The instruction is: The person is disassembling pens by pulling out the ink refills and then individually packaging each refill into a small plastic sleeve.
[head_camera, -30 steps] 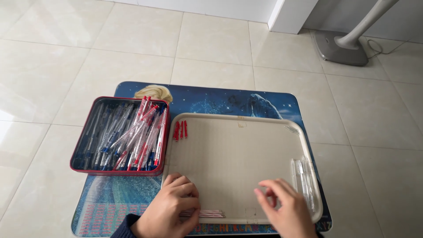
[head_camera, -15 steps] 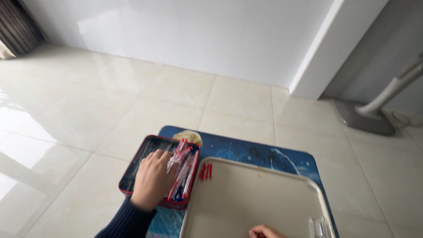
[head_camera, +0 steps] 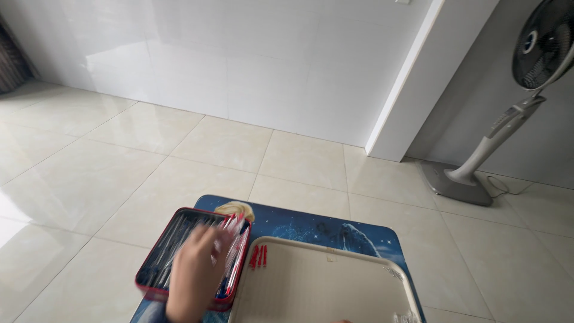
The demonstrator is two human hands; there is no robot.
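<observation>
Left hand (head_camera: 196, 272) reaching forward, blurred, back up, fingers loosely curled

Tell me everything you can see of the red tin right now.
The red tin is a shallow rectangular box with rounded corners, red rim and dark inside, metal by the look of it, lid off. It lies flat on the left of the blue table, close beside the beige tray; whether they touch is unclear. It holds a heap of clear pens with red and blue parts. The left hand, blurred, is over its right half among the pens.
</observation>
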